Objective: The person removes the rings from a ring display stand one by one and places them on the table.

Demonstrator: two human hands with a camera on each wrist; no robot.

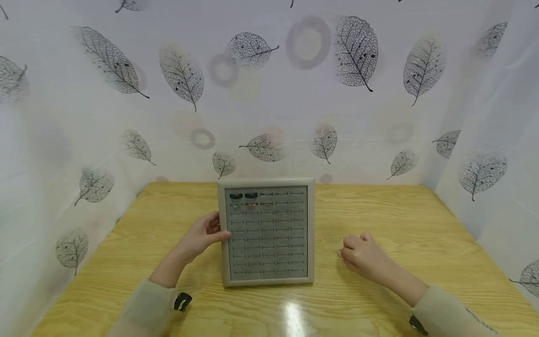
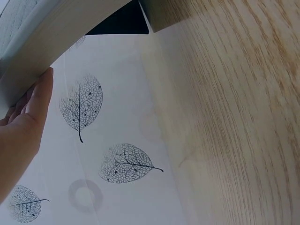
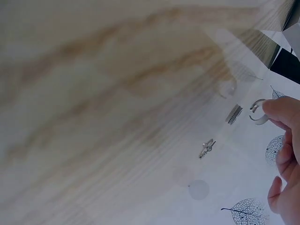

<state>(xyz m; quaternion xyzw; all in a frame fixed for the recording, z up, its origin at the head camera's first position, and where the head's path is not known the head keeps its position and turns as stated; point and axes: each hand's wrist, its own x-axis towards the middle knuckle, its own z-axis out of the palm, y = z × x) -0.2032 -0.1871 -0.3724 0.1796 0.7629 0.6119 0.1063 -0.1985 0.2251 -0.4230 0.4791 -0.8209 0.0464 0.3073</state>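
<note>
A ring display board (image 1: pixel 267 234) with a pale frame and grey slotted padding stands upright on the table. My left hand (image 1: pixel 204 238) grips its left edge, thumb at the front; the left wrist view shows that hand (image 2: pixel 28 122) at the frame's side (image 2: pixel 51 40). Two dark rings (image 1: pixel 251 195) sit in the top row, with smaller shiny rings (image 1: pixel 251 204) below them. To the right of the board, my right hand (image 1: pixel 364 257) pinches a silvery open-looking ring (image 3: pixel 258 112) between thumb and fingers. Two more silvery rings appear near it in the right wrist view, a wide one (image 3: pixel 234 114) and a narrower stone-set one (image 3: pixel 206 149).
The yellow wood table (image 1: pixel 177 299) extends around the board. Pale leaf-printed sheeting (image 1: pixel 286 107) encloses its back and both sides. A dark support (image 2: pixel 124 21) shows behind the board in the left wrist view.
</note>
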